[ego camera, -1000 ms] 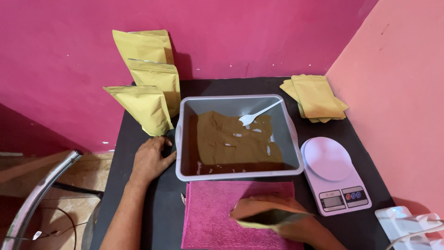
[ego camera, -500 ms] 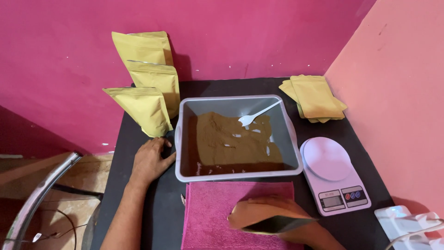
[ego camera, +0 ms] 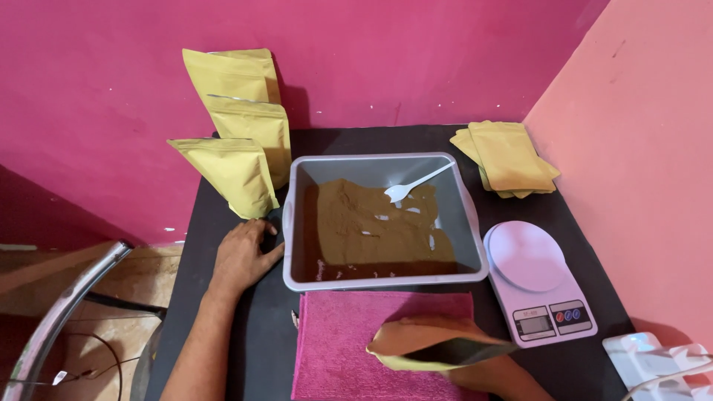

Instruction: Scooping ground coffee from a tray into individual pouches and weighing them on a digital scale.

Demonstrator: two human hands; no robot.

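My left hand [ego camera: 241, 256] rests flat on the black table, thumb against the left wall of a grey tray [ego camera: 295, 223] of brown powder [ego camera: 368, 230]. A white plastic spoon [ego camera: 416, 184] lies in the powder at the tray's far side. My right hand [ego camera: 490, 371], mostly hidden at the bottom edge, holds an open yellow pouch [ego camera: 431, 345] tilted on its side over a pink cloth [ego camera: 342, 341].
Three filled yellow pouches [ego camera: 238, 119] stand at the back left against the magenta wall. A stack of flat empty pouches [ego camera: 509, 156] lies at the back right. A white kitchen scale [ego camera: 535, 278] sits right of the tray. A metal chair frame [ego camera: 67, 304] is at left.
The open pouch in my right hand has shifted slightly over the pink cloth. My left hand has stayed by the tray.
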